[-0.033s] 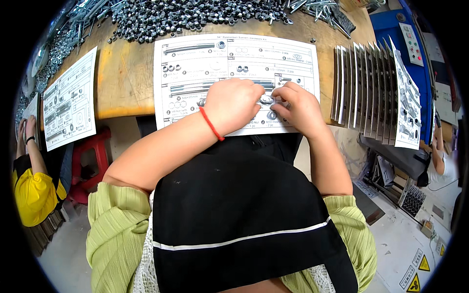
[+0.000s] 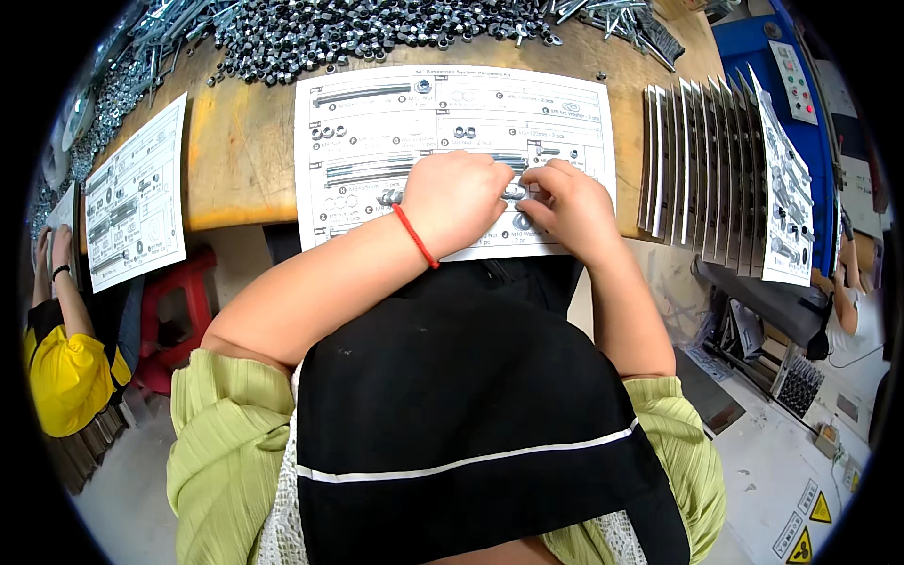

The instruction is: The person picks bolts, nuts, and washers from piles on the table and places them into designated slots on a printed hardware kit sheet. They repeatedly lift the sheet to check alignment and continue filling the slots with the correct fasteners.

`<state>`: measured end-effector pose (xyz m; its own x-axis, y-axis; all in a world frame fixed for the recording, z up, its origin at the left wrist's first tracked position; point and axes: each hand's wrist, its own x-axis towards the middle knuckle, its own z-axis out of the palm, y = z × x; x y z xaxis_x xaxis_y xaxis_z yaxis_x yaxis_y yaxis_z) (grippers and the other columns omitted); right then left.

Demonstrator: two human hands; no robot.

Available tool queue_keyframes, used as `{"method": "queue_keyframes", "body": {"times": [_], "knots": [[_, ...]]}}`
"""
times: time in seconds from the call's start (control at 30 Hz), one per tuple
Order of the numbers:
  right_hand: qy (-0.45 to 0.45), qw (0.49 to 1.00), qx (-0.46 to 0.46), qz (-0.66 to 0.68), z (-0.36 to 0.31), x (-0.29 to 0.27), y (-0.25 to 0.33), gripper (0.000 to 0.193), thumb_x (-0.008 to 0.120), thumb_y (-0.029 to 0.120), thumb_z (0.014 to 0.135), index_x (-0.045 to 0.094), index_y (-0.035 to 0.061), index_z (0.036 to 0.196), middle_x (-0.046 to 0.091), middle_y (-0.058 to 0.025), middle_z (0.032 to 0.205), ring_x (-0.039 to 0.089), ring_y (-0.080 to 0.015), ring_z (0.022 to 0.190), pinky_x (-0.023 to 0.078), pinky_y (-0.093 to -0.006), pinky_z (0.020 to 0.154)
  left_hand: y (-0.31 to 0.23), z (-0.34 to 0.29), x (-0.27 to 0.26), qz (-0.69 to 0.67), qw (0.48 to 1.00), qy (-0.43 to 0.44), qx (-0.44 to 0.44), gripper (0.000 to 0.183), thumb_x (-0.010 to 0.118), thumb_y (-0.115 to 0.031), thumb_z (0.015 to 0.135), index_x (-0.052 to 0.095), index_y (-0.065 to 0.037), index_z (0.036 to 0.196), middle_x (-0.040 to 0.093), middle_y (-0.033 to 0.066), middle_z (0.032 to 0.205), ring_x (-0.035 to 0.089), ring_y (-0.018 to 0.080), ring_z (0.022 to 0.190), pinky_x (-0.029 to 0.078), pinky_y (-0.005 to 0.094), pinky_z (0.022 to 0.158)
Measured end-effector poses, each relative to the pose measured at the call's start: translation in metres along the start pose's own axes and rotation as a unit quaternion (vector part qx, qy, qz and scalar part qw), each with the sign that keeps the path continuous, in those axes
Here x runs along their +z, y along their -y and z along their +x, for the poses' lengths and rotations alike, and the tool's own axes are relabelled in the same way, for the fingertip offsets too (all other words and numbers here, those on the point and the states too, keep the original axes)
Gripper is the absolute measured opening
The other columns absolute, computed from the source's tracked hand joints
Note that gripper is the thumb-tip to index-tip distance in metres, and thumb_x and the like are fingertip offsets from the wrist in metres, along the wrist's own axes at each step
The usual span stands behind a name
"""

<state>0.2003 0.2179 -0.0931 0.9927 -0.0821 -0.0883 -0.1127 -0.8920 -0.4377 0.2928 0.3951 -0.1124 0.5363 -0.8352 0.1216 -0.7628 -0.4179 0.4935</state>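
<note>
My left hand (image 2: 460, 200), with a red cord at its wrist, is curled over the middle of a printed hardware card (image 2: 377, 113). Its fingertips meet a small silver metal part (image 2: 514, 191); the fingers hide much of it. From the other side, my right hand (image 2: 573, 204) pinches at the same part with thumb and forefinger. Long silver bolts (image 2: 367, 172) lie across the card above my left hand. Beside that wrist sits another shiny metal piece (image 2: 391, 198), partly covered. Nuts (image 2: 463, 133) and a washer (image 2: 524, 221) show on the card's printed boxes.
A heap of nuts (image 2: 358, 38) and loose bolts (image 2: 584, 11) lines the far side of the wooden table (image 2: 235, 160). Another card (image 2: 141, 188) is at left, near a co-worker's hands (image 2: 56, 250). Cards stand in a row (image 2: 706, 179) at right. A red stool (image 2: 174, 311) stands below.
The card has shifted very slightly to the left. Both hands stay at the small metal part with only slight finger movement.
</note>
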Motion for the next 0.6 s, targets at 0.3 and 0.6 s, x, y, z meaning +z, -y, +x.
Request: {"method": "queue_keyframes", "body": {"times": [0.3,0.6], "knots": [[-0.013,0.999,-0.019,0.033,0.002,0.007,0.000,0.023,0.077,0.014,0.076,0.071,0.0106,0.097,0.061,-0.0076,0.077,0.061,-0.0240,0.068,0.050,-0.0347,0.064,-0.003,-0.008,0.002,0.012,0.999,-0.033,-0.006,0.020,0.072,-0.025,0.079,0.070,-0.015,0.096,0.068,0.0035,0.080,0.066,0.0250,0.074,0.053,0.0377,0.064],[-0.159,0.984,0.071,-0.024,0.115,-0.043,-0.060,0.026,0.061,0.016,0.088,0.068,0.0122,0.113,0.065,-0.0122,0.109,0.063,-0.0311,0.100,0.051,-0.0426,0.086,0.114,-0.081,-0.056,-0.174,0.923,-0.212,-0.272,0.024,0.074,-0.018,0.085,0.070,-0.006,0.105,0.049,-0.0011,0.060,0.043,0.0079,0.055,0.038,0.0267,0.051]]}}
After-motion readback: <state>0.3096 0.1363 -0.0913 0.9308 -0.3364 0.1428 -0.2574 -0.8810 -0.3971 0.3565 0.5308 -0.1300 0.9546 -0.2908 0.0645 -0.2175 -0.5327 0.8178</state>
